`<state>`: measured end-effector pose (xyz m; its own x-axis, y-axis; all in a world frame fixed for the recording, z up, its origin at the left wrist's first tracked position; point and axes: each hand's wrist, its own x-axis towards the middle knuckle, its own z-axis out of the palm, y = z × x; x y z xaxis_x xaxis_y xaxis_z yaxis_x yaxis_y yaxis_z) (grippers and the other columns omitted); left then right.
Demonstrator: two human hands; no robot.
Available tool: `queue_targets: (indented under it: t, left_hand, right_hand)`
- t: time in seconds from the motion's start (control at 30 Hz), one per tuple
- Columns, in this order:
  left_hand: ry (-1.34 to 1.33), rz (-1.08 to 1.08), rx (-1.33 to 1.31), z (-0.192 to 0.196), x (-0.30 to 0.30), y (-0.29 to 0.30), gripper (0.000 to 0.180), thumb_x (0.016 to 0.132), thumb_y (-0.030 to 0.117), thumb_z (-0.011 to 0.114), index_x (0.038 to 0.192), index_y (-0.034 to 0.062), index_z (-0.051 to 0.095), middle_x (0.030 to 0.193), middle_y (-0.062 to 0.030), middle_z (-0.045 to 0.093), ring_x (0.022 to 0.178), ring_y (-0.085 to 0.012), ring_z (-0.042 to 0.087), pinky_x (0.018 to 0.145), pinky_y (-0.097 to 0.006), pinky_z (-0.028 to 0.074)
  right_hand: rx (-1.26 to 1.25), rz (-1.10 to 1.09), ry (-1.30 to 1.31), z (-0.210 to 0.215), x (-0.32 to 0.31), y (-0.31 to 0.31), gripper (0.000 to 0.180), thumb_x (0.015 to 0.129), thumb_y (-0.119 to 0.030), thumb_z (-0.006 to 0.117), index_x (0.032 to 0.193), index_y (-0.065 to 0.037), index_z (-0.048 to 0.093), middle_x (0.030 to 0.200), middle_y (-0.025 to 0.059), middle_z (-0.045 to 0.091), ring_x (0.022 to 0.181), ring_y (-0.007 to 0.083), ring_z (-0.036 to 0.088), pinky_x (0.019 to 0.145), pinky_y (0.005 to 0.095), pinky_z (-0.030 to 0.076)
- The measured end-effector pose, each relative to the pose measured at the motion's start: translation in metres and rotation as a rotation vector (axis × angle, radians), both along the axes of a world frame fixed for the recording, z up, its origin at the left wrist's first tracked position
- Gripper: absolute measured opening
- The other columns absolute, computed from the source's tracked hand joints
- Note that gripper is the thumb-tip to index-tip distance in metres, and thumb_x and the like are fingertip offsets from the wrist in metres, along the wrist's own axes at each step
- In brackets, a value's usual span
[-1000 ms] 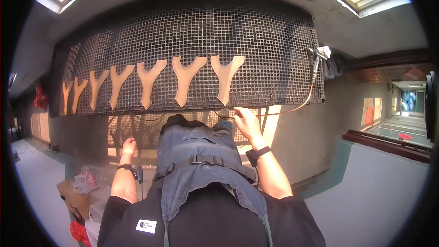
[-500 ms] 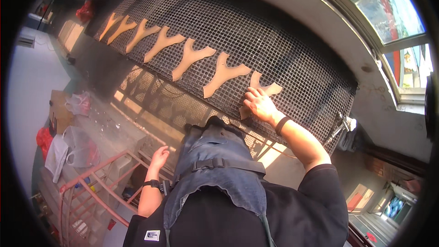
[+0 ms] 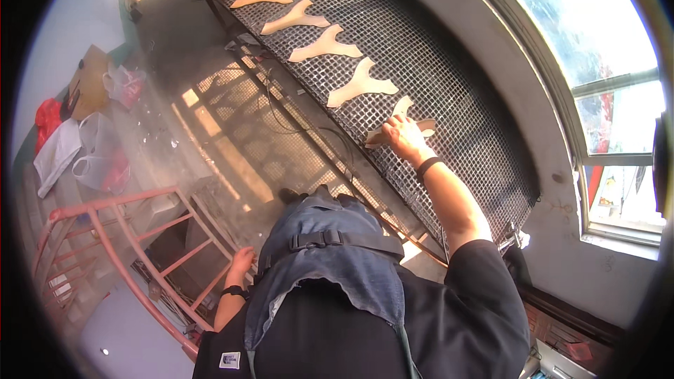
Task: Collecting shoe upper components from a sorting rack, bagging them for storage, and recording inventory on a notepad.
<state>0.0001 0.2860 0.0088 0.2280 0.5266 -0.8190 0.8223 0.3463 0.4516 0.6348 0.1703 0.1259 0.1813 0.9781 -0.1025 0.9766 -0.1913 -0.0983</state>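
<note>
My right hand [image 3: 405,137] reaches onto a dark wire-mesh rack [image 3: 456,98]. Its fingers are closed on a flat, tan Y-shaped piece [image 3: 402,107], and a browner prong shows beside the knuckles. Whether two pieces overlap under the hand, I cannot tell. Further along the mesh lie several like pieces in a row, the closest a pale Y-shaped piece [image 3: 361,85]. What they are made of does not show. Low at my left side hangs my left hand [image 3: 243,260], fingers loosely bent and nothing seen in them, near a red metal railing [image 3: 140,196].
Sunlit floor [image 3: 232,161] lies left of the rack, with a dark cable [image 3: 281,112] by the rack's edge. Plastic bags [image 3: 98,154] and a cardboard sheet [image 3: 88,77] stand at the left wall. A window [image 3: 618,91] is on the right.
My view has turned, and the rack runs more steeply across it. My right hand has moved one piece along the row; the nearest piece no longer lies apart on the mesh.
</note>
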Motion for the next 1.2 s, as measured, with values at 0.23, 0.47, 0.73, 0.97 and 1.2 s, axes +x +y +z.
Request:
queue_targets:
  t: [0.23,0.47,0.73,0.97,1.2]
  left_hand:
    - [-0.161,0.529,0.041,-0.016,-0.045,0.04,0.041,0.091,0.012,0.053,0.132,0.0069,0.059,0.1,-0.0072,0.067,0.08,-0.0123,0.063,0.063,-0.026,0.048]
    - [-0.14,0.452,0.012,-0.04,-0.075,0.02,0.043,0.092,0.015,0.054,0.133,0.0032,0.056,0.097,-0.0067,0.067,0.077,-0.0151,0.065,0.059,-0.027,0.049]
    - [0.038,0.447,-0.11,0.009,-0.001,0.036,0.047,0.089,0.019,0.056,0.133,0.0049,0.058,0.104,-0.0086,0.071,0.087,-0.0172,0.07,0.067,-0.031,0.049]
    - [0.01,0.523,0.016,0.036,0.058,0.084,0.045,0.09,0.018,0.058,0.133,0.0047,0.058,0.103,-0.0074,0.07,0.087,-0.0162,0.068,0.07,-0.03,0.05]
    - [-0.143,0.649,0.165,0.029,0.066,0.118,0.044,0.093,0.018,0.055,0.135,0.0039,0.055,0.11,-0.0076,0.068,0.091,-0.0165,0.067,0.073,-0.03,0.05]
  right_hand:
    - [-0.297,0.043,-0.162,-0.007,-0.007,0.042,0.03,0.081,-0.018,0.07,0.109,-0.01,0.061,0.104,0.0084,0.062,0.111,0.0272,0.057,0.096,0.0441,0.044]
    - [0.053,0.14,0.016,-0.019,0.009,0.157,0.026,0.092,-0.02,0.043,0.103,-0.01,0.064,0.105,0.0092,0.062,0.11,0.0327,0.055,0.093,0.047,0.045]
    - [-0.045,0.28,-0.078,-0.02,0.049,0.21,0.011,0.079,-0.02,0.069,0.087,-0.013,0.065,0.095,0.0053,0.06,0.104,0.0267,0.057,0.093,0.0431,0.043]
    - [0.156,0.287,0.04,-0.022,0.052,0.348,0.02,0.082,-0.016,0.062,0.101,-0.009,0.06,0.105,0.0107,0.061,0.11,0.0308,0.055,0.092,0.0457,0.046]
    - [0.06,0.312,0.044,-0.013,0.067,0.407,0.017,0.081,-0.02,0.065,0.095,-0.009,0.065,0.103,0.0117,0.063,0.107,0.0314,0.058,0.091,0.0462,0.046]
